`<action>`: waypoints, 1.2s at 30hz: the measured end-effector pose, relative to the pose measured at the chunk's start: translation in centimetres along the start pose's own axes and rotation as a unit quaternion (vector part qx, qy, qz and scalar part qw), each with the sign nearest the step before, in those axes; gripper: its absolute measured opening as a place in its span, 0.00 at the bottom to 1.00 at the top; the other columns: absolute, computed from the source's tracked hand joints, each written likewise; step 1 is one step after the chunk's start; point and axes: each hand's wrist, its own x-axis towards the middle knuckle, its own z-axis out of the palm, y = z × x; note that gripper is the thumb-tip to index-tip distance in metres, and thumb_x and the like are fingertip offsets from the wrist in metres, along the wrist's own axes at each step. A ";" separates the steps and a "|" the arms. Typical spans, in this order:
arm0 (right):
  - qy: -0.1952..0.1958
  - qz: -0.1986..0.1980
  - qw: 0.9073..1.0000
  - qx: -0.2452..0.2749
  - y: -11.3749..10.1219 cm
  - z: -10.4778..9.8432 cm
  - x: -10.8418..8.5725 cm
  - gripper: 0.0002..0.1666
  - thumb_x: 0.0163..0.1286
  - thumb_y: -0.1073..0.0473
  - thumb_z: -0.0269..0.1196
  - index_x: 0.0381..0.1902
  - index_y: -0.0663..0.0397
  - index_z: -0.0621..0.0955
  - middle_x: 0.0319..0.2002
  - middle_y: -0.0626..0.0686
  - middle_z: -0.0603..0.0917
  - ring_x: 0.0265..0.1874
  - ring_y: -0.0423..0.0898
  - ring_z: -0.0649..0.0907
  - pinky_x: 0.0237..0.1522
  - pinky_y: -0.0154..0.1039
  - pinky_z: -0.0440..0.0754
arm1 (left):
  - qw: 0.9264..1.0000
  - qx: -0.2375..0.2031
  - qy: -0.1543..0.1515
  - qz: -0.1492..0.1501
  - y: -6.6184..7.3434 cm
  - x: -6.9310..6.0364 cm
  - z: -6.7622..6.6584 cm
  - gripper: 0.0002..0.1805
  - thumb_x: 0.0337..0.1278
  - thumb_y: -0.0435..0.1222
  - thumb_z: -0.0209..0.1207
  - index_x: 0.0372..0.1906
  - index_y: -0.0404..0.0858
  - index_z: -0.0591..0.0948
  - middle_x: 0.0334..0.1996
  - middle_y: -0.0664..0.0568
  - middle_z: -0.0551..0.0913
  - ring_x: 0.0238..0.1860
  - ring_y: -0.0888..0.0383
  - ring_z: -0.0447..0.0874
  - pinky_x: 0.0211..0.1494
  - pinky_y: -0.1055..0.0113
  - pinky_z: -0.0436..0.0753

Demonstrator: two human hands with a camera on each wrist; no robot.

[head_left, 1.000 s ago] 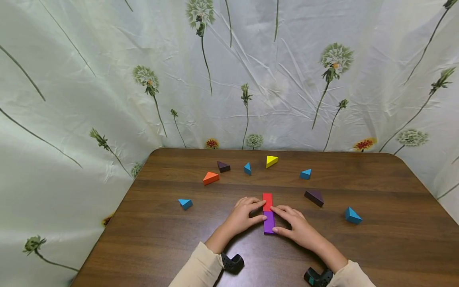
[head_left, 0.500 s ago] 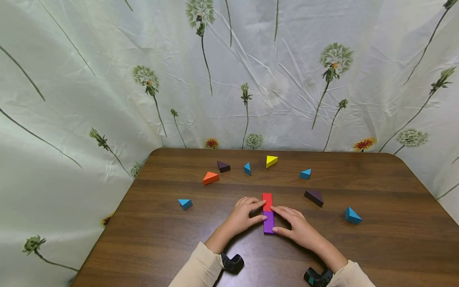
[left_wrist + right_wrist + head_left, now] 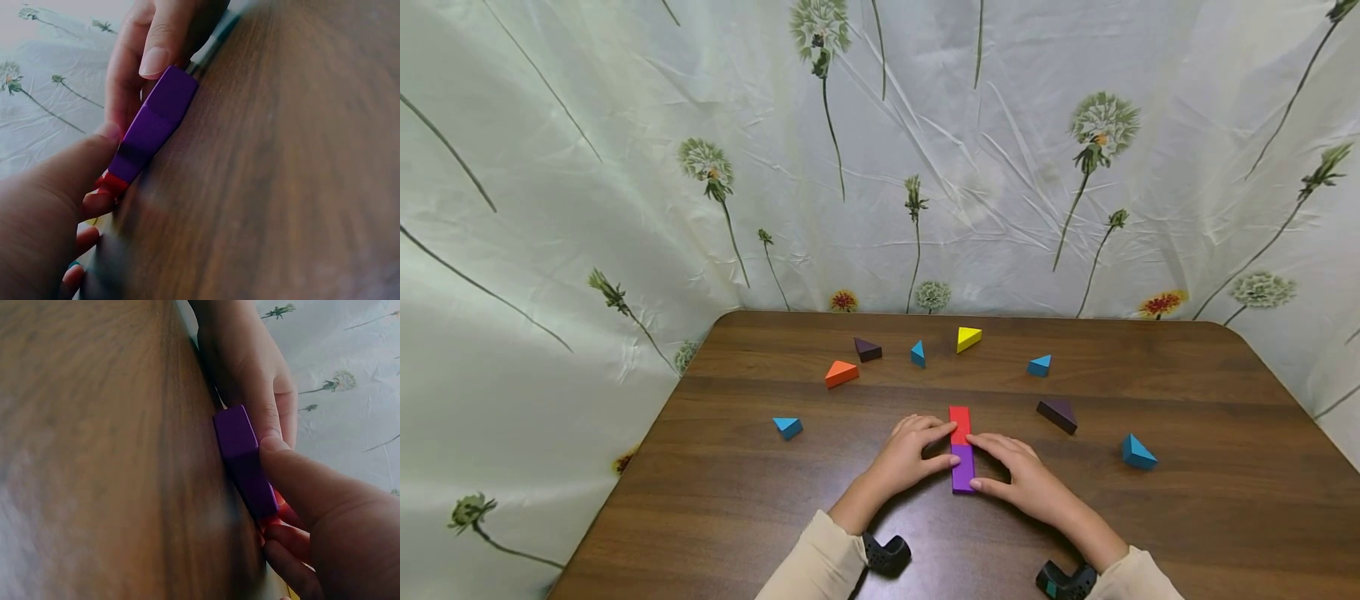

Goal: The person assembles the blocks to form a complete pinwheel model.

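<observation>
A red block (image 3: 959, 423) and a purple block (image 3: 962, 471) lie end to end on the table, touching, with the red one farther away. My left hand (image 3: 904, 457) is at their left side, its index fingertip on the red block and thumb on the purple. From the right, my right hand (image 3: 1022, 473) touches the red block with its index finger and the purple with its thumb. Both hands have loosely extended fingers. In the left wrist view the purple block (image 3: 153, 122) sits between the two hands; the right wrist view shows the purple block (image 3: 244, 459) similarly.
Wedge-shaped blocks lie around: orange (image 3: 842, 373), dark (image 3: 868, 349), yellow (image 3: 968, 339), another dark one (image 3: 1057, 415), and several blue, such as the left one (image 3: 787, 427) and right one (image 3: 1138, 452). A floral curtain (image 3: 880, 167) hangs behind the wooden table (image 3: 715, 500).
</observation>
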 end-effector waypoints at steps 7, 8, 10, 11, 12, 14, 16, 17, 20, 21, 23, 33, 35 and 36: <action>0.000 -0.003 1.000 0.001 -0.1 0.0 0.1 0.35 0.59 0.42 0.60 0.60 0.53 0.70 0.57 0.56 0.71 0.57 0.58 0.68 0.54 0.62 0.58 | 1.000 -0.004 -0.002 -0.009 0.0 -0.1 -0.1 0.29 0.52 0.53 0.57 0.58 0.44 0.74 0.47 0.55 0.76 0.53 0.58 0.69 0.64 0.55 0.56; 0.000 -0.001 1.000 0.003 -0.1 0.0 0.1 0.36 0.59 0.42 0.60 0.61 0.53 0.70 0.57 0.56 0.71 0.57 0.57 0.67 0.54 0.63 0.58 | 1.000 -0.004 -0.002 -0.009 0.0 -0.1 -0.1 0.29 0.52 0.53 0.57 0.57 0.44 0.74 0.47 0.55 0.76 0.53 0.58 0.69 0.64 0.55 0.56; -0.003 0.004 1.000 0.011 -0.2 0.0 0.0 0.36 0.59 0.42 0.60 0.61 0.52 0.69 0.57 0.56 0.71 0.57 0.57 0.67 0.54 0.63 0.58 | 1.000 -0.005 -0.001 -0.009 0.0 -0.1 0.0 0.29 0.52 0.53 0.58 0.57 0.44 0.75 0.46 0.55 0.76 0.53 0.58 0.70 0.64 0.55 0.56; -0.004 0.008 1.000 0.016 -0.2 -0.1 0.0 0.36 0.59 0.42 0.60 0.61 0.52 0.69 0.58 0.55 0.70 0.58 0.57 0.67 0.54 0.63 0.58 | 1.000 -0.005 -0.001 -0.009 0.0 -0.1 0.0 0.29 0.51 0.52 0.58 0.57 0.44 0.75 0.46 0.55 0.77 0.53 0.58 0.70 0.64 0.55 0.56; -0.005 0.011 1.000 0.025 -0.3 -0.1 0.0 0.35 0.59 0.43 0.60 0.62 0.52 0.69 0.58 0.55 0.70 0.58 0.57 0.67 0.54 0.62 0.59 | 1.000 -0.004 0.000 -0.008 0.0 -0.1 0.0 0.28 0.51 0.52 0.58 0.57 0.44 0.75 0.46 0.55 0.77 0.53 0.58 0.70 0.64 0.55 0.56; -0.003 0.016 0.999 0.041 -0.4 -0.4 0.1 0.35 0.60 0.44 0.59 0.62 0.52 0.68 0.58 0.54 0.70 0.58 0.56 0.67 0.54 0.61 0.62 | 1.000 -0.004 0.001 -0.008 0.0 -0.1 0.0 0.28 0.51 0.52 0.58 0.57 0.44 0.75 0.46 0.55 0.77 0.53 0.58 0.70 0.64 0.55 0.56; 0.003 0.019 0.999 0.051 -0.5 -0.7 0.1 0.34 0.61 0.45 0.59 0.62 0.53 0.67 0.59 0.53 0.69 0.58 0.54 0.67 0.54 0.58 0.64 | 1.000 -0.002 0.003 -0.007 0.0 -0.1 0.0 0.28 0.51 0.52 0.59 0.57 0.44 0.75 0.47 0.55 0.76 0.53 0.58 0.70 0.63 0.55 0.57; 0.007 0.020 0.998 0.055 -0.6 -0.9 0.2 0.34 0.62 0.47 0.59 0.62 0.54 0.67 0.59 0.53 0.69 0.58 0.54 0.67 0.54 0.57 0.65 | 1.000 -0.001 0.004 -0.006 0.0 -0.1 0.0 0.28 0.51 0.52 0.59 0.57 0.43 0.75 0.47 0.54 0.76 0.53 0.58 0.69 0.63 0.55 0.57; 0.022 0.024 0.998 0.056 -0.9 -1.5 0.2 0.33 0.62 0.49 0.59 0.63 0.55 0.66 0.59 0.53 0.68 0.58 0.53 0.67 0.53 0.55 0.67 | 1.000 0.001 0.006 -0.001 0.0 0.0 0.0 0.29 0.51 0.52 0.59 0.57 0.43 0.75 0.53 0.54 0.74 0.56 0.57 0.68 0.63 0.55 0.58; 0.025 0.025 0.998 0.057 -1.0 -1.7 0.2 0.33 0.62 0.50 0.60 0.63 0.55 0.66 0.59 0.53 0.68 0.58 0.53 0.67 0.53 0.55 0.67 | 1.000 0.002 0.006 0.002 0.0 0.0 0.0 0.29 0.51 0.52 0.59 0.57 0.43 0.75 0.55 0.53 0.73 0.57 0.56 0.67 0.62 0.55 0.59; 0.031 0.028 0.998 0.052 -1.2 -2.1 0.2 0.33 0.62 0.51 0.60 0.63 0.55 0.65 0.60 0.54 0.67 0.58 0.54 0.67 0.52 0.56 0.68 | 1.000 0.002 0.004 0.005 0.0 0.0 0.1 0.29 0.51 0.51 0.59 0.57 0.42 0.74 0.58 0.54 0.70 0.58 0.56 0.66 0.62 0.55 0.59; 0.081 0.016 0.997 0.004 -1.7 -4.3 -1.0 0.33 0.62 0.52 0.60 0.63 0.51 0.65 0.59 0.55 0.67 0.57 0.55 0.67 0.50 0.58 0.68 | 0.999 -0.036 -0.012 0.009 0.0 0.1 -0.1 0.29 0.52 0.48 0.59 0.59 0.39 0.73 0.59 0.51 0.70 0.61 0.57 0.64 0.64 0.62 0.57; 0.110 0.006 0.994 -0.015 -1.6 -4.8 -1.5 0.33 0.61 0.55 0.62 0.63 0.51 0.65 0.59 0.55 0.67 0.57 0.55 0.67 0.50 0.56 0.69 | 0.999 -0.041 -0.018 0.009 0.0 0.1 -0.1 0.29 0.53 0.48 0.59 0.59 0.38 0.72 0.59 0.51 0.69 0.61 0.57 0.63 0.65 0.62 0.54; 0.126 0.003 0.992 -0.024 -1.5 -5.1 -1.8 0.34 0.60 0.57 0.63 0.63 0.51 0.65 0.59 0.55 0.68 0.57 0.54 0.67 0.51 0.52 0.69 | 0.999 -0.042 -0.020 0.008 0.1 0.2 -0.1 0.29 0.53 0.48 0.59 0.59 0.38 0.72 0.59 0.51 0.69 0.61 0.57 0.62 0.65 0.62 0.54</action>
